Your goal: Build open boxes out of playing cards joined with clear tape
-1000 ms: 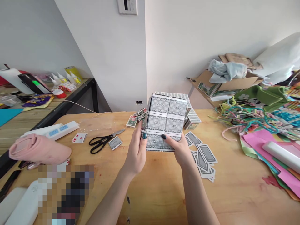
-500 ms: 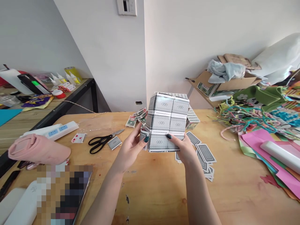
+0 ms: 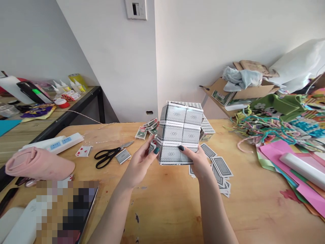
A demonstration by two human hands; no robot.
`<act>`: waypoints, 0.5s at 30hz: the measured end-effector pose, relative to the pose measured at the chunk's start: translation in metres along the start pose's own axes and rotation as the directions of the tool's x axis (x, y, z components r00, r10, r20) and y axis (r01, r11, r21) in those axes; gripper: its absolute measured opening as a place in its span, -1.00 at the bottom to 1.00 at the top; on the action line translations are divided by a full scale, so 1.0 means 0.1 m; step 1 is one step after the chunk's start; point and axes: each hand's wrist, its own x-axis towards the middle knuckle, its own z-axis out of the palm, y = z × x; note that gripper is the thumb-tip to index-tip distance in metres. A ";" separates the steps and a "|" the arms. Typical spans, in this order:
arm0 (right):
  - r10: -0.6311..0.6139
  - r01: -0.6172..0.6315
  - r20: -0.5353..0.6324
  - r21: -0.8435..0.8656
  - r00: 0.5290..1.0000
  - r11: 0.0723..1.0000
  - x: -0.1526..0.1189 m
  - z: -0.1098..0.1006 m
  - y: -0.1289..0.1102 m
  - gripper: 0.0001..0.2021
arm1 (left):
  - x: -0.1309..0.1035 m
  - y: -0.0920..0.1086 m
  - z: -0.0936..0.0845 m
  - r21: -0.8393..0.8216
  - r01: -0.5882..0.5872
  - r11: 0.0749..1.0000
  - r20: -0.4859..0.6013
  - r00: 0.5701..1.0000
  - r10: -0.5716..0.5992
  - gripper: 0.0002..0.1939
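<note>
A box built of playing cards (image 3: 177, 133), patterned backs outward, is held up over the table, tilted slightly. My right hand (image 3: 194, 159) grips its lower right corner, thumb across the front face. At the lower left edge my left hand (image 3: 143, 159) pinches a small folded playing card (image 3: 152, 147) close against the box's side; whether it touches the box I cannot tell. Loose playing cards (image 3: 221, 166) lie face down beyond my right wrist. Left of my hands are black-handled scissors (image 3: 108, 156) and a folded card square (image 3: 123, 156).
Card packs (image 3: 141, 133) lie behind my left hand, and another stack (image 3: 207, 128) stands behind the box. A power strip (image 3: 66, 142), a pink roll (image 3: 39, 164) and a blurred phone-like device (image 3: 81, 206) occupy the left. Yarn (image 3: 264, 130) and coloured paper (image 3: 279, 159) cover the right.
The view has shifted slightly, moving everything a little left. Both hands keep their hold on the card box and the small folded card; the box's tilt looks slightly changed.
</note>
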 end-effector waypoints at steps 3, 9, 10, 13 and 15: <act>-0.003 0.003 0.005 0.004 1.000 1.000 -0.01 0.01 -0.01 -0.29 | -0.01 -0.01 0.00 0.000 -0.008 1.000 -0.012 1.000 0.008 -0.35; -0.010 0.010 0.042 0.002 0.999 1.000 -0.08 0.05 -0.11 -0.29 | 0.02 -0.07 -0.02 -0.044 0.024 0.999 -0.132 0.991 -0.030 -0.35; -0.004 0.004 0.046 0.003 0.999 1.000 -0.09 0.06 -0.12 -0.30 | 0.04 -0.08 -0.03 -0.073 0.037 0.997 -0.149 0.988 -0.047 -0.36; 0.026 -0.028 0.070 0.029 0.997 0.999 -0.10 0.05 -0.13 -0.33 | 0.06 -0.07 -0.07 -0.155 0.074 0.985 -0.186 0.977 -0.103 -0.38; 0.047 -0.052 0.099 0.049 0.994 0.997 -0.09 0.04 -0.11 -0.37 | 0.06 -0.04 -0.08 -0.189 0.073 0.979 -0.201 0.973 -0.111 -0.42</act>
